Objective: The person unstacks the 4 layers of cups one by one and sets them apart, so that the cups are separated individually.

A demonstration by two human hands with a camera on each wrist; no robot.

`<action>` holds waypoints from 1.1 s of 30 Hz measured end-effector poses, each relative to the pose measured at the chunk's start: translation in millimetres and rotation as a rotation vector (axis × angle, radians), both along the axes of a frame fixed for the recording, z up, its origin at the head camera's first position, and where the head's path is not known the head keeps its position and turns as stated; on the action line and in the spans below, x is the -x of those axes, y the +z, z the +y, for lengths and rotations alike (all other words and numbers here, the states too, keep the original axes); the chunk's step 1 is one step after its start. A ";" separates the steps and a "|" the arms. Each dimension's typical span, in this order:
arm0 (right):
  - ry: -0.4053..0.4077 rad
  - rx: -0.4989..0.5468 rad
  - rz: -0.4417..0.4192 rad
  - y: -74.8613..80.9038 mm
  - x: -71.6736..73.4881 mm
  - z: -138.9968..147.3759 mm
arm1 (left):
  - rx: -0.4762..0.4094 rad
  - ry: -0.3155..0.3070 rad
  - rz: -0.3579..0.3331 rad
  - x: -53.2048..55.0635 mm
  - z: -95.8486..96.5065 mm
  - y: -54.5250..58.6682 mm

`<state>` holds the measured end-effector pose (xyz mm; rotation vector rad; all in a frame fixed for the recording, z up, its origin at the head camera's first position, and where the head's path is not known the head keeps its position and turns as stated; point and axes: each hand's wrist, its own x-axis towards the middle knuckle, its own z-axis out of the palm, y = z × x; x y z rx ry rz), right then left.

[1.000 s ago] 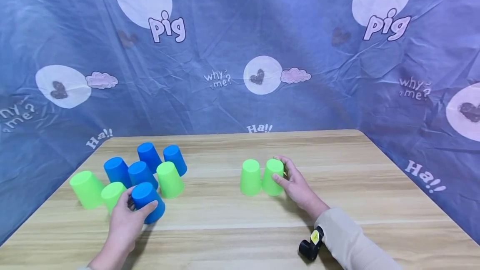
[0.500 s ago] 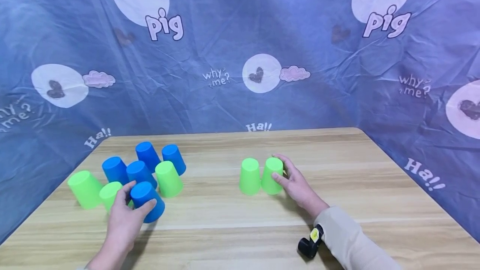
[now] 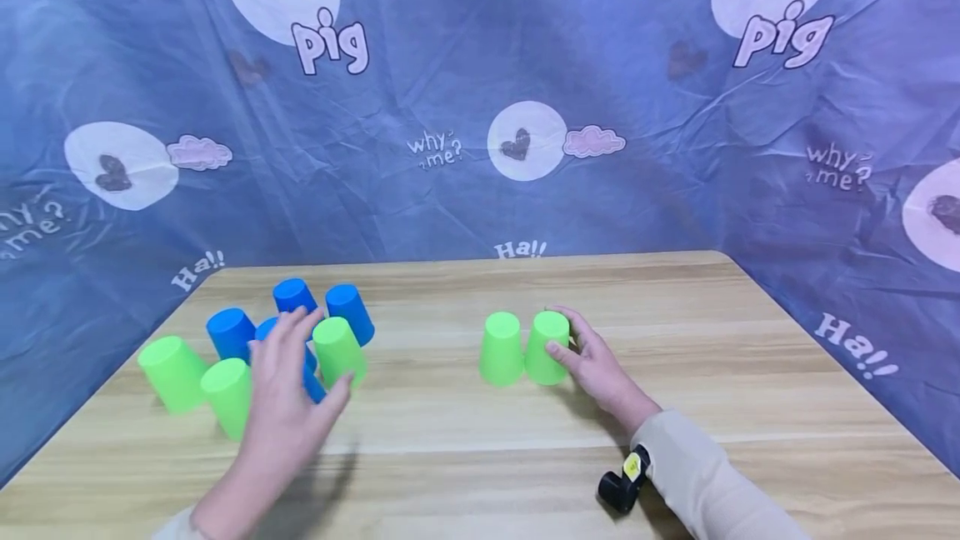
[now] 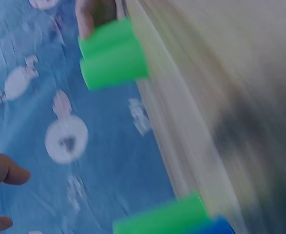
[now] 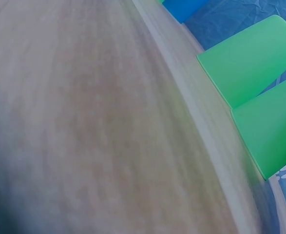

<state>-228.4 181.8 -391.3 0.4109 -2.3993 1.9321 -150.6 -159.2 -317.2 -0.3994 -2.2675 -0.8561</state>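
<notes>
In the head view my left hand (image 3: 285, 398) is spread over the cup group on the left, thumb apart from the fingers, holding nothing. It hides much of a blue cup (image 3: 312, 388) and of the blue cup (image 3: 268, 328) behind it. Close to its thumb stands an upside-down green cup (image 3: 339, 352); another green cup (image 3: 227, 394) is left of the hand. On the right, my right hand (image 3: 600, 369) grips an upside-down green cup (image 3: 547, 352) from its right side, thumb in front. A matching green cup (image 3: 501, 350) stands right beside it, rims close together.
Behind the left hand stand more blue cups (image 3: 351, 313), with a green cup (image 3: 172, 375) at the far left. A black wrist camera (image 3: 622, 486) juts from the right sleeve. Printed blue cloth (image 3: 442, 215) rises behind the wooden table (image 3: 450, 457).
My left hand has let go of the front blue cup and risen above it, fingers spreading. My right hand keeps its grip on the green cup in the same place.
</notes>
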 end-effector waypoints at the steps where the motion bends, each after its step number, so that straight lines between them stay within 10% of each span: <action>1: -0.003 -0.001 0.004 0.2 0.2 0.7 | 0.006 -0.025 0.013 1.2 8.0 0.3; 15: 0.010 0.021 -0.013 -1.6 0.7 1.7 | -0.421 -0.394 -0.616 27.7 91.6 -26.2; 24: 0.013 0.020 -0.011 -1.6 0.2 1.5 | -0.643 -0.451 -0.753 44.6 119.6 -47.2; 33: 0.013 0.024 0.005 -0.7 -0.3 1.2 | -0.590 -0.416 -0.827 57.7 136.4 -52.5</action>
